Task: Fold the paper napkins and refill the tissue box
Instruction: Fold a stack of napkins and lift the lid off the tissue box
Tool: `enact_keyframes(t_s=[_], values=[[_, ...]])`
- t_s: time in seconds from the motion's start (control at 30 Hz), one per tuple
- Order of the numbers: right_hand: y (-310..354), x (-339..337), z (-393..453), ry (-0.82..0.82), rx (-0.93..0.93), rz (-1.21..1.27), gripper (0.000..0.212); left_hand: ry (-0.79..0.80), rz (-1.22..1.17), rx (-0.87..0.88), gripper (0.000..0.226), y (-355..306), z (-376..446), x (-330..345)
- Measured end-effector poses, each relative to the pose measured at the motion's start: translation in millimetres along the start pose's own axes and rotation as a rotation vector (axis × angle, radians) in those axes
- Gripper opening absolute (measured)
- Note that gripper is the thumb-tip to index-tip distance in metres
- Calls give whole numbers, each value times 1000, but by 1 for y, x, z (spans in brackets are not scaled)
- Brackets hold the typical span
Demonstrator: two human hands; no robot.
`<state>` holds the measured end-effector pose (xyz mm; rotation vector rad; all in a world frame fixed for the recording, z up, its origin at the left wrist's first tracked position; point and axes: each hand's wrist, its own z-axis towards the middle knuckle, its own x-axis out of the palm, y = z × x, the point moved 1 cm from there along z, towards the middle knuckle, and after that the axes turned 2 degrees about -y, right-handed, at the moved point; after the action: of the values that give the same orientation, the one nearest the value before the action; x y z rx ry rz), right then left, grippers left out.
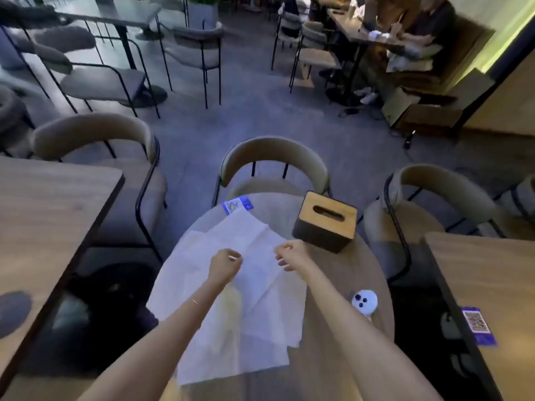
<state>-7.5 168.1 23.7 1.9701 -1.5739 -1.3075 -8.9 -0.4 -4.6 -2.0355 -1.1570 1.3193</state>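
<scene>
Several unfolded white paper napkins (246, 287) lie overlapping on the round wooden table (341, 351). My left hand (224, 264) hovers over the middle of the pile with its fingers curled in; whether it pinches a sheet I cannot tell. My right hand (291, 254) is at the pile's right edge, fingers bent and slightly apart, close to the top napkin's corner. The tissue box (325, 221), dark-sided with a light wooden lid and an oval slot, stands at the table's far right, just beyond my right hand. No tissue shows in the slot.
A blue QR card (237, 204) lies at the table's far edge. A small white plush toy (364, 301) rests at the right. Padded chairs (275, 166) ring the table. Other tables stand left (43, 212) and right (492, 279). People sit at a far table.
</scene>
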Motion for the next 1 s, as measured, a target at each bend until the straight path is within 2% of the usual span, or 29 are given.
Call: enact_keyframes(t_s=[0.07, 0.1, 0.23, 0.37, 0.5, 0.67, 0.87, 1.0], values=[[-3, 8, 9, -34, -1, -19, 13, -121, -51, -75, 24, 16, -1, 4], [-5, 12, 14, -58, -6, -18, 20, -173, -54, -98, 26, 25, -1, 7], [-2, 22, 43, -162, -81, -77, 27, -408, 29, -233, 32, 34, -5, 12], [11, 29, 75, -125, -157, -139, 41, -540, -24, -482, 44, 37, -9, 18], [18, 42, 107, -29, -185, -181, 55, -564, -112, -514, 40, 36, -3, 25], [20, 43, 118, 13, -199, -301, 46, -587, -210, -477, 34, 39, 1, 26], [20, 36, 119, -29, -189, -374, 32, -536, -322, -390, 33, 41, -1, 24], [13, 35, 117, 47, -131, -426, 44, -515, -474, -308, 26, 41, -2, 17]])
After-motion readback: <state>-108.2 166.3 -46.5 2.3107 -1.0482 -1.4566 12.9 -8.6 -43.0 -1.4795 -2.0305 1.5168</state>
